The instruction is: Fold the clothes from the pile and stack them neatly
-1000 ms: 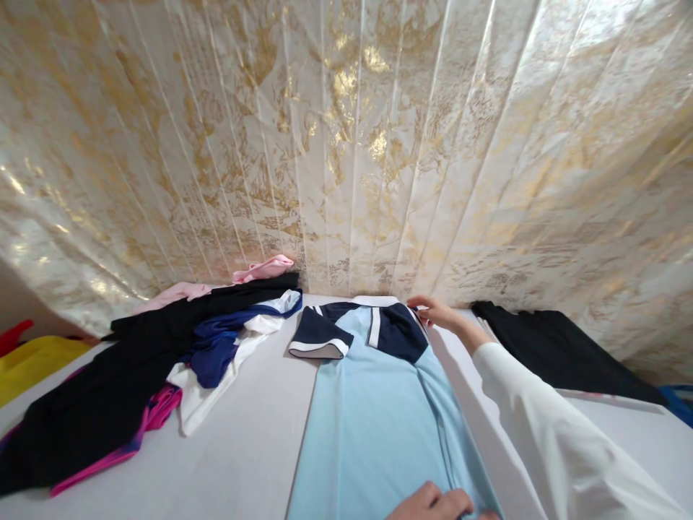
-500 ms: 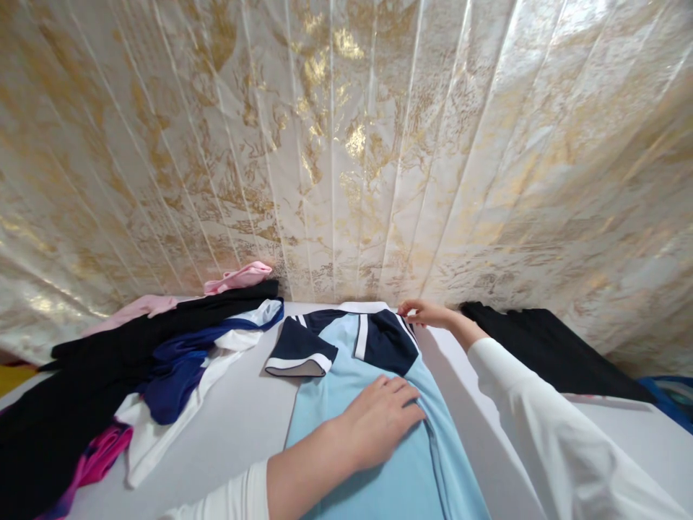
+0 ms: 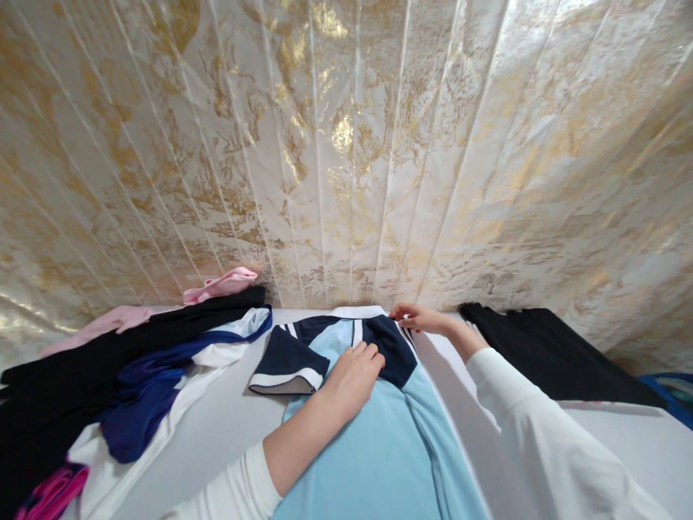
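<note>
A light blue shirt [image 3: 373, 440] with navy shoulders and a white collar [image 3: 357, 312] lies spread in front of me. Its right-hand navy sleeve [image 3: 393, 350] is folded inward over the chest. The left-hand sleeve [image 3: 289, 357], edged in white, sticks out to the side. On the chest rests my left hand [image 3: 354, 375], palm down with fingers loosely bent, open, its fingertips by the folded sleeve. At the right shoulder edge beside the collar, my right hand [image 3: 419, 318] pinches the shirt fabric between thumb and fingers.
A loose heap of clothes lies on the left: black [image 3: 48, 383], royal blue [image 3: 144, 412], white, pink [image 3: 219, 285] and magenta pieces. To the right is a folded black garment [image 3: 557, 354] on the white surface [image 3: 622, 433]. A gold-patterned curtain [image 3: 336, 159] hangs directly behind.
My left hand has slid up the shirt toward the folded sleeve. My right hand has shifted slightly left along the shoulder, nearer the collar. The view has moved a little.
</note>
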{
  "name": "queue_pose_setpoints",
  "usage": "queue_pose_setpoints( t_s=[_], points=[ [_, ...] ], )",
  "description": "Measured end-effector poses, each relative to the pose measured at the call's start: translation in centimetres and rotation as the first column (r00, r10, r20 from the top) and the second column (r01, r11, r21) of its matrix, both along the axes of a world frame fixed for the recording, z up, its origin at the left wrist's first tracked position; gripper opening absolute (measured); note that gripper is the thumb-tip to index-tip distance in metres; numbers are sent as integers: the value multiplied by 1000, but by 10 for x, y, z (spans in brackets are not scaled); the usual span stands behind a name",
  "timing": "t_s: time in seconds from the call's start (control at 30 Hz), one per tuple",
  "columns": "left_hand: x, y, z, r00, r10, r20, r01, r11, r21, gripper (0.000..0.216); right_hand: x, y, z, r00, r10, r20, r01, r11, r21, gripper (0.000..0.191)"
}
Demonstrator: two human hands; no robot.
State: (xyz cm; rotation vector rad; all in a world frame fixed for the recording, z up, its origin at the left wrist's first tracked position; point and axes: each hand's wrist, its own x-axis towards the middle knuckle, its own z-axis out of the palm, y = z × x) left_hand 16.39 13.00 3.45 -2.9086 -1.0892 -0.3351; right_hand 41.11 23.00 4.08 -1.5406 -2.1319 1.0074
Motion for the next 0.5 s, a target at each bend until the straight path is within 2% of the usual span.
queue_pose_setpoints(
  t_s=[0.2,0.3,0.43,0.5],
  points=[
    [-3,6,-6,997,-40,67,38,999,35,26,7,6,8,998,46,34,-46,999,-2,20],
    [-3,6,-3,991,-82,105,75,995,65,23,7,5,10,996,86,35,-85,996,-7,26],
    [-2,4,6,980,-124,158,107,988,111,20,0,8,2,992,82,96,-85,996,25,42],
    [-2,2,8,972,-152,179,126,981,148,21,-5,12,-2,985,79,153,-89,994,60,40]
  ],
)
